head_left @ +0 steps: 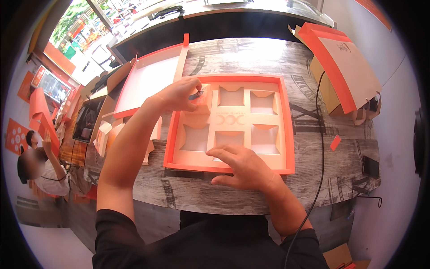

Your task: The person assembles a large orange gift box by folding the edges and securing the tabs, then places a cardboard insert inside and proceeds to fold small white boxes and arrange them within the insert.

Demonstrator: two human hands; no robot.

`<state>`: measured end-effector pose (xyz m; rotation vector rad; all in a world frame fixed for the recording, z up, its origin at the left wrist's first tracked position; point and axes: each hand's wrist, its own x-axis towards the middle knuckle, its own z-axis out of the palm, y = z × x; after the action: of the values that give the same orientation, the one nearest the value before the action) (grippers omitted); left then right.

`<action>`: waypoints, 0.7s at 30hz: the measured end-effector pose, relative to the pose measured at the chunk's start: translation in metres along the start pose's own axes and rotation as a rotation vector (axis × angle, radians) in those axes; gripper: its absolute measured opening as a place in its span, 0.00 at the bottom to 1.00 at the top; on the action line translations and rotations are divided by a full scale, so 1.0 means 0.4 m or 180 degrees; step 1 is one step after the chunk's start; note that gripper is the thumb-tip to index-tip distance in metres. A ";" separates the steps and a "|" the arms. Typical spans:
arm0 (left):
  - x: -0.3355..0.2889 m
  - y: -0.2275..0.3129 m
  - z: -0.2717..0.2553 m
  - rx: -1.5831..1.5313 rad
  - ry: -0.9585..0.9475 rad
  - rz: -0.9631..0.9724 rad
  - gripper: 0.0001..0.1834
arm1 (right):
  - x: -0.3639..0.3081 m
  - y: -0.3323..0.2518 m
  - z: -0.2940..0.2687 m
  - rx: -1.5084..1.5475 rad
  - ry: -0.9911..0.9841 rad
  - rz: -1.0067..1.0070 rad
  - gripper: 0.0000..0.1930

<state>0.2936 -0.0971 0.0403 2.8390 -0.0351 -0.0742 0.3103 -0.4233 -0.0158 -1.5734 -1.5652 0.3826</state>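
An orange-rimmed gift box tray (289, 134) lies open on the table, its cream insert (230, 117) cut with several square openings. At the far left opening sits a small peach-coloured box (204, 107). My left hand (181, 95) reaches over it, fingers and thumb closed about its top. Part of that small box is hidden by the fingers. My right hand (244, 166) rests over the tray's near edge, fingers stretched and thumb apart, holding nothing. The other openings show only pale bottoms, one partly covered by the right fingers.
An orange-edged lid (154, 78) leans behind the tray at left. Folded peach cartons (109, 136) stand beside my left forearm. A large orange and tan box (336, 67) is at far right. A black cable (319, 134) crosses the table. Another person (49, 172) works at far left.
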 end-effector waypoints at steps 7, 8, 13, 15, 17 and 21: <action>0.015 -0.012 0.032 -0.0004 -0.0043 -0.0114 0.28 | 0.004 -0.010 -0.009 -0.0109 -0.0562 0.0166 0.33; 0.014 -0.016 0.040 -0.0025 -0.0068 -0.0144 0.29 | 0.004 -0.010 -0.008 -0.0124 -0.0547 0.0132 0.33; 0.005 -0.017 0.084 0.0216 0.0349 0.0160 0.28 | 0.006 -0.012 -0.011 -0.0114 -0.0542 0.0079 0.33; -0.003 -0.014 0.104 0.0735 0.0900 0.0588 0.26 | 0.006 -0.011 -0.012 -0.0118 -0.0554 0.0080 0.33; -0.011 0.011 0.108 0.0503 0.0610 0.0402 0.24 | 0.005 -0.008 -0.013 -0.0157 -0.0523 0.0070 0.33; -0.044 0.048 0.142 0.0297 0.0540 0.0179 0.21 | 0.009 -0.016 -0.015 -0.0178 -0.0577 0.0124 0.29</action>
<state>0.2725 -0.1316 -0.0072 2.9240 -0.0835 0.1851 0.3110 -0.4233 -0.0064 -1.6521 -1.6970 0.5191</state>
